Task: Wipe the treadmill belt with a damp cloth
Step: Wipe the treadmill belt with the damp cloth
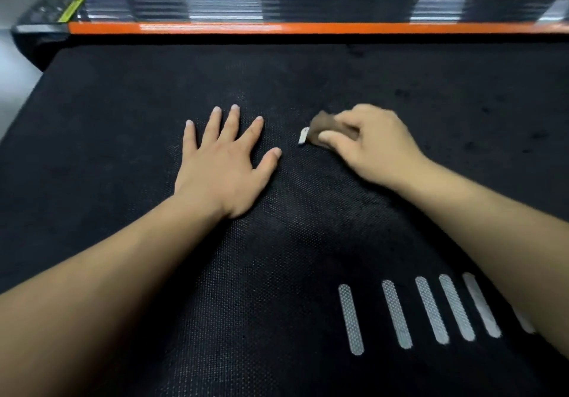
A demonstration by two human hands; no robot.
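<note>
Black textured belt [123,156], bounded by orange rail [277,28]. On it: left hand [221,162] laid flat, cloth [321,124] held down by right hand [372,144]. White stripes [397,313] printed lower right.

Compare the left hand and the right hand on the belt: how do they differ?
The left hand lies flat and spread; the right hand is curled. The left hand holds nothing; the right hand grips a small brown cloth. The left hand looks sharp, the right hand blurred. Both are bare and at the black treadmill belt.
</note>
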